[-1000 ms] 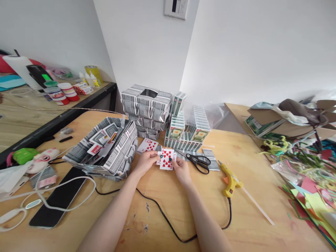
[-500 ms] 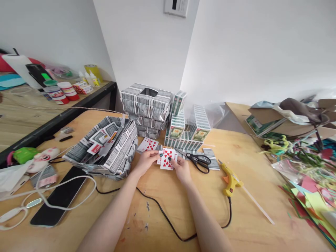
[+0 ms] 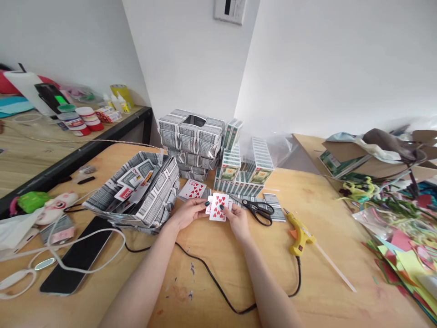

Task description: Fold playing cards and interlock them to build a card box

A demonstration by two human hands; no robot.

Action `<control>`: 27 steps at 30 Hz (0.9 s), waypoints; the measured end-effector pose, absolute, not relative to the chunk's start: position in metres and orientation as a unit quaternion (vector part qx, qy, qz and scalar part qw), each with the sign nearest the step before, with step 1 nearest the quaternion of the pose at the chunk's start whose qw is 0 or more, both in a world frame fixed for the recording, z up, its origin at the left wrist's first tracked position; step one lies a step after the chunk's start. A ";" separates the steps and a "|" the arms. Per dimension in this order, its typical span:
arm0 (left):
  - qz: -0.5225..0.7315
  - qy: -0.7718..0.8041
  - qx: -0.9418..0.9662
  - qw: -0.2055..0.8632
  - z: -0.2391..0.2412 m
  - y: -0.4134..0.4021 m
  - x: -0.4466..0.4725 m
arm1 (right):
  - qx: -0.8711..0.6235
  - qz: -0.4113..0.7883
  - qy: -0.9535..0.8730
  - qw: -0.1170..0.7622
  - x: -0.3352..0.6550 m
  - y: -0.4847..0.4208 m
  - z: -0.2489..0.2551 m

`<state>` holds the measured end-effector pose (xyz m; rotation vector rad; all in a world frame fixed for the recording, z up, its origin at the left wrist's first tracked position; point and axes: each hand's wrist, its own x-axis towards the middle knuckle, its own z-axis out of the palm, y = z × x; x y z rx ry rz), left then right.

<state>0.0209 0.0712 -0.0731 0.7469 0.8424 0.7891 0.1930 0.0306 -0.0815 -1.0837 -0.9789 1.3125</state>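
Above the wooden table [image 3: 211, 273], I am pinching the heart card [image 3: 218, 207] between left hand [image 3: 187, 213] and right hand [image 3: 236, 219], both closed on its opposite edges.

card [image 3: 218, 207]: white w/ red hearts | scissors [image 3: 258, 210]: black | glue gun [image 3: 299, 232]: yellow, poss. orange trigger

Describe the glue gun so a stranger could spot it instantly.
On the wooden table, look right of the hands, past the black-handled scissors. The glue gun lies flat there: the only yellow tool, with an orange trigger and a black cord trailing from its handle.
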 end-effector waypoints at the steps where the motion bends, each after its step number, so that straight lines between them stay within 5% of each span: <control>1: 0.361 0.389 0.348 0.773 -0.073 0.071 0.021 | -0.462 0.553 -0.416 0.554 0.193 0.030 -0.081; 27: 0.365 0.505 0.433 0.651 -0.073 0.068 0.041 | -0.531 0.477 -0.471 0.518 0.190 0.027 -0.088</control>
